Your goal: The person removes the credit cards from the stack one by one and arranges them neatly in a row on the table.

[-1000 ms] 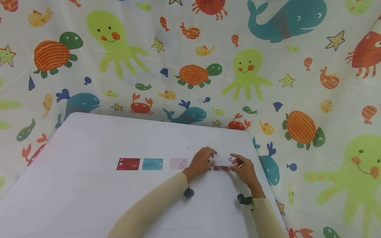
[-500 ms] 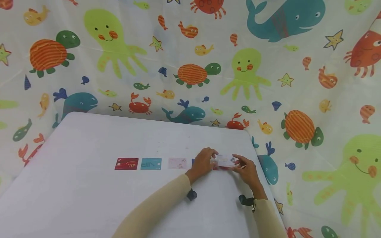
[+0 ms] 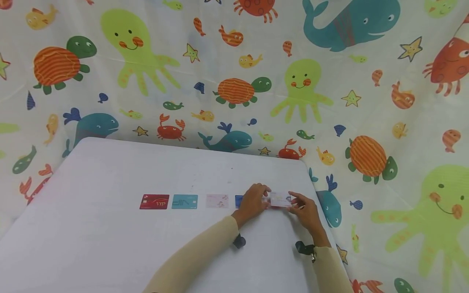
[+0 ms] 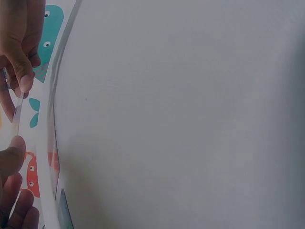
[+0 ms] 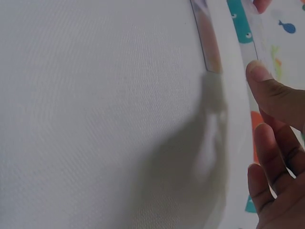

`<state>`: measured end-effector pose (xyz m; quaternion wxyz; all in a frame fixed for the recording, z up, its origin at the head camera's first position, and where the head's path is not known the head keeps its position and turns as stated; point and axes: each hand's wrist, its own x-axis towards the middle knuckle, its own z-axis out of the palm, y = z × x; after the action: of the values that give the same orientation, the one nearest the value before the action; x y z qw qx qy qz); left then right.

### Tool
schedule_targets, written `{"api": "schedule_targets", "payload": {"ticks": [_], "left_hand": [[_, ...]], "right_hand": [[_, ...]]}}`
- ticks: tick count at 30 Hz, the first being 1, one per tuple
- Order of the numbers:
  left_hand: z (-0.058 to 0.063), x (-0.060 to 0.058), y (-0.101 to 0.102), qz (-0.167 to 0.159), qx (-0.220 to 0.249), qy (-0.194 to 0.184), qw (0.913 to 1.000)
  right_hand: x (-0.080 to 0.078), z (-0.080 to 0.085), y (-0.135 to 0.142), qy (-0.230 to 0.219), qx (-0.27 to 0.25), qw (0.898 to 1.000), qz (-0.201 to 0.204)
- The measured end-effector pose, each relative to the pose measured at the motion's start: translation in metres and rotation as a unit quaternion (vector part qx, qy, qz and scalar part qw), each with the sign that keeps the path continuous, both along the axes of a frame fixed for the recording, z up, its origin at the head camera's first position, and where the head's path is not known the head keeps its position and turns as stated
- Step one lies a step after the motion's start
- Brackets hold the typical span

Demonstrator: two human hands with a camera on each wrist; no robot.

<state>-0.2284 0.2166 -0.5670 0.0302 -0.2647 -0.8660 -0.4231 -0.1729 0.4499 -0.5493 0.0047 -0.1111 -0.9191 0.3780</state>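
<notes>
A whitish card (image 3: 280, 200) is held by its two short ends between both hands, a little above the table. The left hand (image 3: 253, 202) pinches its left end, and the left thumb (image 4: 15, 148) shows against the card's edge in the left wrist view. At the other end, the right hand (image 3: 305, 210) pinches it between thumb and fingers; the right thumb (image 5: 261, 74) is near in the right wrist view. Beneath the held card lies a reddish card (image 5: 207, 38), nearly covered in the head view. A blue card (image 3: 238, 200) is partly hidden behind the left hand.
Leftward along the same row lie a pale pink card (image 3: 217, 201), a teal card (image 3: 185, 202) and a red VIP card (image 3: 154, 202). The white table's (image 3: 110, 240) right edge runs close beside the right hand. A curtain printed with sea animals (image 3: 205, 49) hangs behind.
Both hands have shifted slightly right with the whitish card. It covers more of the reddish card below, and more of the blue card shows. The head view has drifted slightly.
</notes>
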Motion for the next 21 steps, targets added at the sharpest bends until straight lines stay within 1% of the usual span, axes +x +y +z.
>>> {"api": "schedule_targets", "payload": {"ticks": [5,11,17,21], "left_hand": [[-0.001,-0.001,0.005,-0.003,-0.008,0.007,0.9999],[-0.005,-0.004,0.011,-0.002,-0.021,0.023,0.9995],[-0.010,-0.005,0.019,0.005,-0.014,0.015,0.9998],[-0.013,-0.005,0.024,0.006,-0.017,0.033,0.9993]], "right_hand": [[0.000,-0.002,0.003,-0.003,0.003,1.000,-0.006],[-0.001,-0.004,0.008,-0.009,0.007,1.000,-0.013],[0.000,-0.005,0.013,-0.009,0.006,1.000,-0.011],[0.002,-0.005,0.016,-0.003,0.006,1.000,-0.014]]}}
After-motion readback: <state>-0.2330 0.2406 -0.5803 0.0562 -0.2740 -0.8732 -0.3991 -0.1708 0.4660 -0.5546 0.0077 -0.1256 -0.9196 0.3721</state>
